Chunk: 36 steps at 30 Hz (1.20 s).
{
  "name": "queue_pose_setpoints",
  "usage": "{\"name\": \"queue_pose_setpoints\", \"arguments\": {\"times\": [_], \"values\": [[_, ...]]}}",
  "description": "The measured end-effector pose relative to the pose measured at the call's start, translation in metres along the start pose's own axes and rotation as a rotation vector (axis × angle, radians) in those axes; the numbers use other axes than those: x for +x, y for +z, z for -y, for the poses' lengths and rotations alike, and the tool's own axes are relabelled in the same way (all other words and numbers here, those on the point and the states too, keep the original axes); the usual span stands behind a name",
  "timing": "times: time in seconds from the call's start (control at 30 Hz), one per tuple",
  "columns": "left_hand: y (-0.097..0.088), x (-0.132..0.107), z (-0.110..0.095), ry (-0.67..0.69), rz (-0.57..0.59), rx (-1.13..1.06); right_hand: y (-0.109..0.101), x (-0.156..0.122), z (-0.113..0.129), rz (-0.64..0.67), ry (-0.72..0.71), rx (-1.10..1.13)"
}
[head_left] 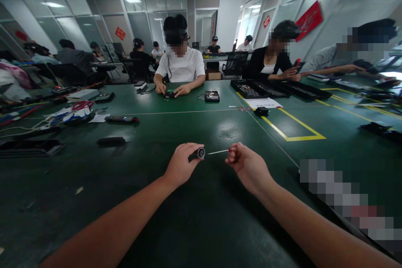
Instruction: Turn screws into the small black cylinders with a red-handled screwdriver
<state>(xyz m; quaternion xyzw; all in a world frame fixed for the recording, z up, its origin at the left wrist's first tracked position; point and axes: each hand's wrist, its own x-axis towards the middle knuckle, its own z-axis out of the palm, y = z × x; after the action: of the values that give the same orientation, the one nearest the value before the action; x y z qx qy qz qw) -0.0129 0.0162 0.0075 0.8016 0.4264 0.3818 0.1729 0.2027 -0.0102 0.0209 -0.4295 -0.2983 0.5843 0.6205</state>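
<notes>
Above the green tabletop (188, 226), my left hand (182, 163) is closed round a dark cylinder (200, 153) with a light rim. Its round end faces right, towards my other hand. What the cylinder belongs to is hidden by my fingers. My right hand (246, 163) grips a screwdriver (220, 151) by its red handle. The thin metal shaft points left, and its tip stops a little short of the cylinder's end, not touching it.
Left lie a black block (111, 141), a dark pen-shaped tool (122, 119) and red-handled pliers or scissors (83, 105) among cables. A person in a white shirt (180, 65) works opposite. Black parts trays (251, 88) and a small black box (261, 111) lie right, beside yellow tape (304, 138).
</notes>
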Motion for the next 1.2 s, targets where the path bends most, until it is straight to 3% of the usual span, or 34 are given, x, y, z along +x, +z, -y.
{"name": "queue_pose_setpoints", "arguments": {"times": [0.2, 0.57, 1.2], "values": [[0.002, 0.000, 0.004, -0.038, 0.014, 0.008, 0.000, -0.003, -0.004, -0.028, -0.212, -0.122], [0.004, -0.002, 0.004, -0.016, 0.046, 0.047, 0.000, -0.018, -0.001, 0.025, -0.505, -0.688], [0.003, -0.002, 0.002, -0.053, 0.105, 0.059, 0.002, -0.020, 0.002, 0.031, -0.591, -0.876]]}}
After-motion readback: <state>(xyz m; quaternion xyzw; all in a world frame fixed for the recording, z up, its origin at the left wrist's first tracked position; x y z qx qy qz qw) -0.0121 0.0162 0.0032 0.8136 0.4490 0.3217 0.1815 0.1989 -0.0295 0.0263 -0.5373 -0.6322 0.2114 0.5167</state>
